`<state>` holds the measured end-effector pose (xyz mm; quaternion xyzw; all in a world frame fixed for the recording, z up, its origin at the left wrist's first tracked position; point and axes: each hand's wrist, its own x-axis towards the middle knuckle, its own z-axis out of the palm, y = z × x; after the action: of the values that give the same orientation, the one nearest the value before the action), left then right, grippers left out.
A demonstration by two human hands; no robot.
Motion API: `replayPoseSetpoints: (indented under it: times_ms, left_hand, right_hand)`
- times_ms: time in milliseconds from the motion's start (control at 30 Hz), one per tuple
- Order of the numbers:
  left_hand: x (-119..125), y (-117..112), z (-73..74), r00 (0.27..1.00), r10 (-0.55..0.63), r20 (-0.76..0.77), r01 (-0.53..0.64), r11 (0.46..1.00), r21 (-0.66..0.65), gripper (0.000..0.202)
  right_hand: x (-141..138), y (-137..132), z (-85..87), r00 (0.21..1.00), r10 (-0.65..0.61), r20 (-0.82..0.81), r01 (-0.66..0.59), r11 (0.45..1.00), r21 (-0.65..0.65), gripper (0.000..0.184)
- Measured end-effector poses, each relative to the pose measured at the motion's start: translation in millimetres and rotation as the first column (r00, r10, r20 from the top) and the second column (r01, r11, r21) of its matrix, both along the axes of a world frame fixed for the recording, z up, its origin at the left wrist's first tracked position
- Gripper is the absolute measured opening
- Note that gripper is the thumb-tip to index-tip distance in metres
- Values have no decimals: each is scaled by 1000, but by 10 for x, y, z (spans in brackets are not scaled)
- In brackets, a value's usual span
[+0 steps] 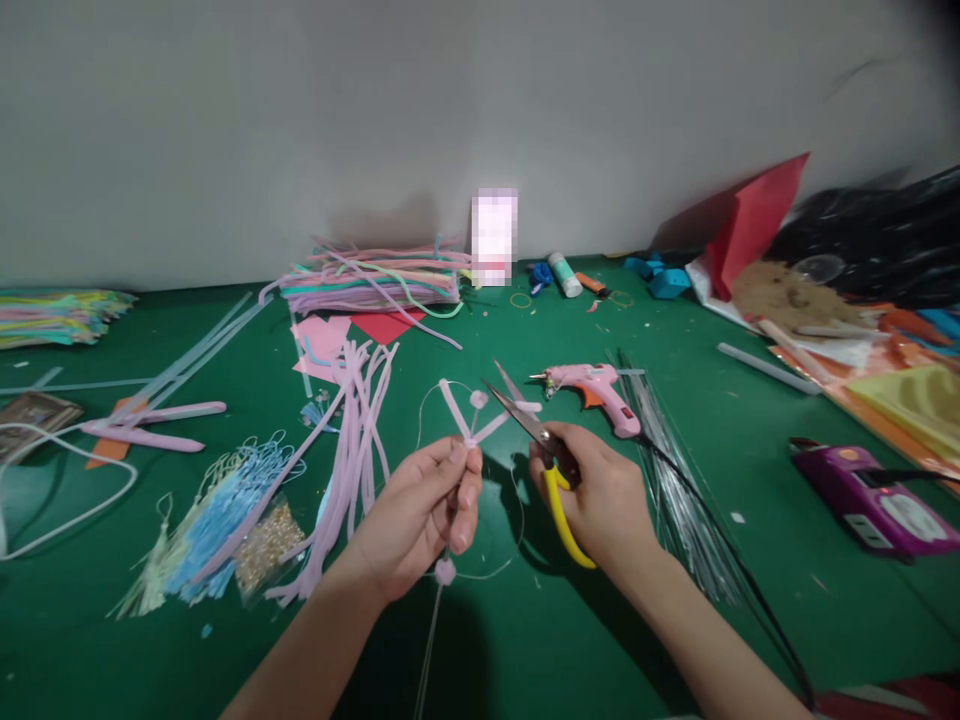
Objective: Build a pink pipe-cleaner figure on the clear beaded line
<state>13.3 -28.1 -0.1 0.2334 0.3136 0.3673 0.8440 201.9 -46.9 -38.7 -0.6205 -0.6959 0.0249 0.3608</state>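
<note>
My left hand [427, 505] is closed in a pinch on a small pink pipe-cleaner piece [471, 415] with several short arms sticking up and a thin wire stem hanging down below my fingers. My right hand [596, 490] grips yellow-handled scissors [536, 440]. The blades are apart and point up-left, right beside one pink arm of the piece. Both hands hover over the green table [525, 620].
A pink glue gun [596, 388] lies just behind my right hand, beside a bundle of thin silver wires [675, 480]. Loose pink pipe cleaners [352, 450], blue tassels [217, 510], a stacked pile of pipe cleaners [375, 280] and a purple device [874, 495] surround the area.
</note>
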Motion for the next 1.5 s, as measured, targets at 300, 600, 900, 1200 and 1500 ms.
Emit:
replayPoseSetpoints:
  times_ms: [300,600,900,1200,1500]
  left_hand:
    - [6,-7,19,1000,4,-1,-4,1000,-4,20]
    - [25,-8,1,1000,-23,2,23,1000,18,21]
    - [1,-73,-123,994,-85,75,81,995,54,24]
    - [55,-42,-123,1000,-7,22,7,1000,-3,23]
    - [73,5,-125,998,54,13,-52,994,-95,22]
  right_hand:
    - [19,-6,-23,983,-75,165,60,994,90,21]
    - [64,-9,-68,932,-176,317,116,973,202,25]
    - [86,-38,-39,945,-185,271,94,944,317,24]
    - [75,21,10,939,-124,322,63,979,192,22]
    - [33,136,70,992,-98,75,101,994,-38,22]
